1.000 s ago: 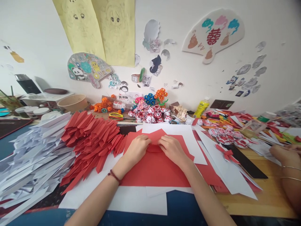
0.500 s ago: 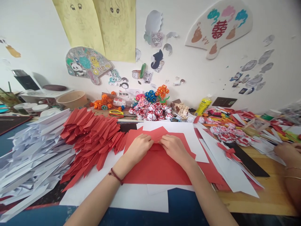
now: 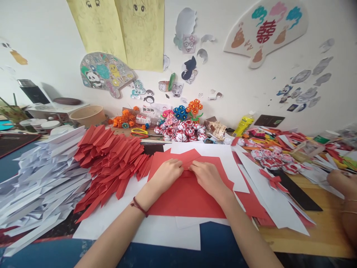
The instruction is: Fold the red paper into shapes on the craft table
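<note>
Small red paper piece [image 3: 189,174]: center of frame, slightly below mid-height. Plain matte red, folded, narrow band showing a darker shaded edge. Lies roughly level left to right, both ends covered, so full length and fold count can't be told. Outline hard to separate from the same red behind it.

Red sheets [image 3: 186,199]: directly under the small piece, center to lower center of frame. Plain, flat, overlapping, not squared up: corners poke out at different angles toward top center and at right. Near edge straight, about level in the lower part of frame. Sheet count unclear.
</note>
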Action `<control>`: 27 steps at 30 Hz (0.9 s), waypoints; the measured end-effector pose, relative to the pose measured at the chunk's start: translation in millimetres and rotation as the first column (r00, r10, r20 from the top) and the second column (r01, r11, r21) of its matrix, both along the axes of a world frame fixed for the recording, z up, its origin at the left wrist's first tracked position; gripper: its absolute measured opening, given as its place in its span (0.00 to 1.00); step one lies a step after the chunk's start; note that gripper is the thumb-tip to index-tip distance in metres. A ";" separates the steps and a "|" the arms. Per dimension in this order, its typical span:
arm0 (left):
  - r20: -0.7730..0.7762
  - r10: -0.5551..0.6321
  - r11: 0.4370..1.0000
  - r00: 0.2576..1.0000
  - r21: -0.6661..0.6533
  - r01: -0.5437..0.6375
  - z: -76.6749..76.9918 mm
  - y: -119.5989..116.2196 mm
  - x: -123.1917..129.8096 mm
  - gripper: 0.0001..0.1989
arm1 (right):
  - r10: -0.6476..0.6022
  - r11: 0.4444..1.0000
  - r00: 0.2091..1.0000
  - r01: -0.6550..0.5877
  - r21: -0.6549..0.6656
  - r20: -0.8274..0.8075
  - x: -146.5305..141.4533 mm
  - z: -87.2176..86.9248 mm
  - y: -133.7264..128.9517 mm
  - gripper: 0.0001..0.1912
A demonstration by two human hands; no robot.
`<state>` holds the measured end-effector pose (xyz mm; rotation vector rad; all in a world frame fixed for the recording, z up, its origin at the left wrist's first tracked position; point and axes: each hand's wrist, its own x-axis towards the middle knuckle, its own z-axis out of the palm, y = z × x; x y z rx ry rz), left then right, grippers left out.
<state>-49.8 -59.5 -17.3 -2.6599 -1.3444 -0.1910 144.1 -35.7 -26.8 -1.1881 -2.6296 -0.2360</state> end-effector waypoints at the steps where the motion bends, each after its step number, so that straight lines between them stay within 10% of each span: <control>1: -0.006 0.004 1.000 1.000 -0.001 -0.004 0.5 -0.1 0.1 0.09 | -0.005 1.000 1.000 0.005 0.005 0.008 -0.5 0.1 -0.5 0.16; 19: -0.095 -0.079 0.987 0.992 0.136 0.091 -6.3 -4.1 4.7 0.11 | 0.016 0.998 0.998 -0.019 0.054 0.063 -4.9 -2.6 -7.9 0.17; 27: 0.027 0.088 0.994 0.996 0.059 -0.090 -2.1 -10.8 6.1 0.12 | -0.054 0.998 0.998 0.055 0.021 -0.042 -4.0 -2.8 -13.6 0.18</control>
